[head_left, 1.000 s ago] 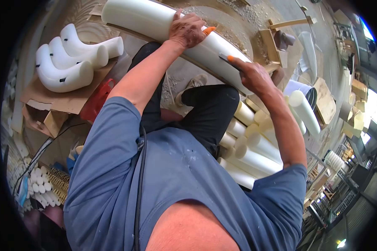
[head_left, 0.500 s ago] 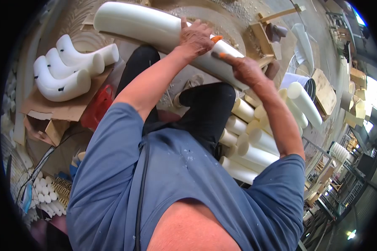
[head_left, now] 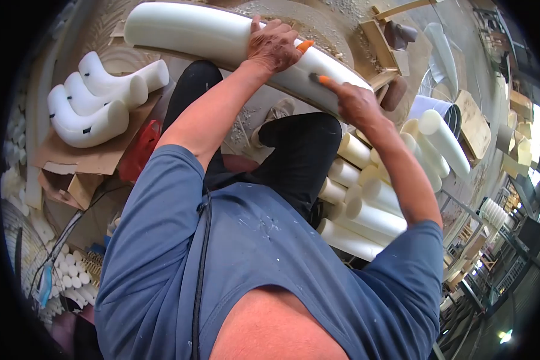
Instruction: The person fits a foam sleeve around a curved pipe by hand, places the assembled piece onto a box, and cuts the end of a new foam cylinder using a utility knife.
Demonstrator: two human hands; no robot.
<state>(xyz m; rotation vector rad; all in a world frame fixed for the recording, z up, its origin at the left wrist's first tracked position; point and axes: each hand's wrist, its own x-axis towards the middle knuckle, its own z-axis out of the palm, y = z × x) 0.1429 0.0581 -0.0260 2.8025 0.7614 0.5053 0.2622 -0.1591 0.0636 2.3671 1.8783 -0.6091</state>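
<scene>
A long, curved white foam piece point(head_left: 189, 29) lies across the top of the view, over my knees. My left hand point(head_left: 274, 45) is wrapped over its upper side, with an orange cover on the thumb tip. Farther right, my right hand point(head_left: 359, 103) is at the near side of the same piece. Its fingers are curled except one stretched left, with orange at its tip. A small dark thing point(head_left: 314, 77) shows just ahead of that fingertip, against the foam. Whether it is a tool or a pad I cannot tell.
Bent white foam pieces point(head_left: 90, 123) with black marks rest on cardboard point(head_left: 66, 157) at left, beside a red bag point(head_left: 139, 153). Several white cylinders point(head_left: 372, 216) are stacked near my right knee. A wooden frame point(head_left: 379, 48) and scattered shavings are beyond the foam.
My left hand and the curved foam piece appear slightly farther left. My right hand has shifted slightly right and down, its pointing finger still at the foam.
</scene>
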